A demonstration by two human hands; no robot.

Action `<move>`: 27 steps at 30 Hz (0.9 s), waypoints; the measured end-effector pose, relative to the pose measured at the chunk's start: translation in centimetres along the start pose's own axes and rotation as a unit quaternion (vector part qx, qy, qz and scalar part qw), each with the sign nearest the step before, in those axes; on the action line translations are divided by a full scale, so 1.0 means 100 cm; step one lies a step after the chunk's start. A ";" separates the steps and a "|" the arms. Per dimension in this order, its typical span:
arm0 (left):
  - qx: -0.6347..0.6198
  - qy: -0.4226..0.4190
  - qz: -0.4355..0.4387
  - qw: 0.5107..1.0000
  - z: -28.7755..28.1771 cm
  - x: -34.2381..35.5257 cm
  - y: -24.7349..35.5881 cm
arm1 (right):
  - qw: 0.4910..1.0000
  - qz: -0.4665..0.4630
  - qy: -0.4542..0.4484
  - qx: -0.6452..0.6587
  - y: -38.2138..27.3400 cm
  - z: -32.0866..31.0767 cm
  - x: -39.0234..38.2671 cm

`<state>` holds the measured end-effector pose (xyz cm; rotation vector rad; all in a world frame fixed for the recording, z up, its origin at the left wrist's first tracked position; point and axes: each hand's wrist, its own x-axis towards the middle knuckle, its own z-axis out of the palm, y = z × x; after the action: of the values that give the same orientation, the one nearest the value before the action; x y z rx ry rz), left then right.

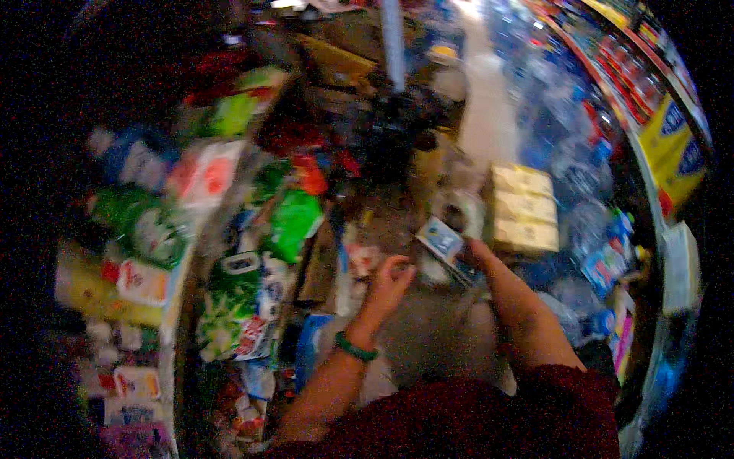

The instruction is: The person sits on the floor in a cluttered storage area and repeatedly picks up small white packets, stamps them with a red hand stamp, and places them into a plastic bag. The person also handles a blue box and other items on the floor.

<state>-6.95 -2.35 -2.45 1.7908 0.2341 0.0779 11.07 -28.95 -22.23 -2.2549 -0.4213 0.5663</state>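
My right hand (pixel 475 254) grips a small flat blue-and-white pack (pixel 441 239) by its right side, in front of my body. Blur hides the pack's exact kind. To the left of it, my left hand (pixel 391 277) is raised with its fingers curled in, and I see nothing in them. A dark green bracelet (pixel 356 348) circles my left wrist. Just right of my right hand is a stack of pale yellow boxes (pixel 524 210). A bright green bag (pixel 295 223) lies beyond my left hand, to its left.
Shelves of packaged goods with a pale edge (pixel 200 229) run along my left, green bottles (pixel 153 229) among them. Clear plastic-wrapped bottles (pixel 562 130) line the right side, below another shelf with a yellow sign (pixel 673 153). A pale floor strip (pixel 489 115) leads away.
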 end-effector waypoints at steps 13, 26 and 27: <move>0.251 0.505 0.199 0.802 -0.195 -0.057 0.145 | 0.930 -0.344 0.127 -0.018 -0.318 -0.017 0.011; 0.387 0.409 0.128 0.816 -0.247 -0.035 0.163 | 0.946 -0.307 -0.059 0.091 -0.575 -0.004 0.034; 0.374 0.408 0.123 0.824 -0.247 -0.034 0.164 | 0.945 -0.296 -0.078 0.117 -0.577 -0.004 0.032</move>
<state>-12.74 17.07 19.43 2.4708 0.7189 1.0890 6.93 10.22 20.11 -1.7391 -1.0111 0.4467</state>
